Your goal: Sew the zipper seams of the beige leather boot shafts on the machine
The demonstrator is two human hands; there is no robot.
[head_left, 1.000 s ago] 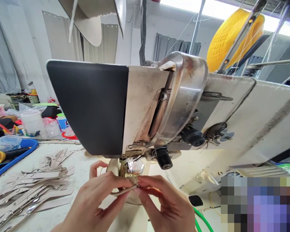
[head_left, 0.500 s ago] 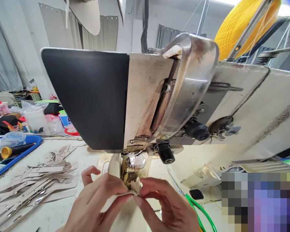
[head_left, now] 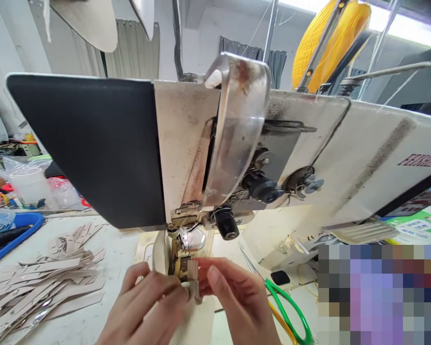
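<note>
A short beige fabric strip (head_left: 193, 280) stands upright between my hands, just in front of the sewing machine's needle area (head_left: 183, 263). My left hand (head_left: 149, 304) is closed on its lower left side, with the fingertips partly blurred and hidden. My right hand (head_left: 235, 297) has its fingers along the strip's right edge, touching or very near it. Its thumb is raised, apart from the strip. Above both hands is the sewing machine head (head_left: 181, 143), with a dark panel (head_left: 96, 148) on its left.
Left of my hands lies a pile of beige strips with metal snaps (head_left: 39, 292). A blue tray (head_left: 25, 235) sits beyond it. To the right are scissors (head_left: 287, 306) with green and yellow handles and a small black pad (head_left: 280, 277). A yellow thread cone (head_left: 323, 48) stands behind the machine.
The view has swung right, so the machine appears further left. The strip, earlier folded and pinched by both hands, now stands upright. My right thumb has come away from it.
</note>
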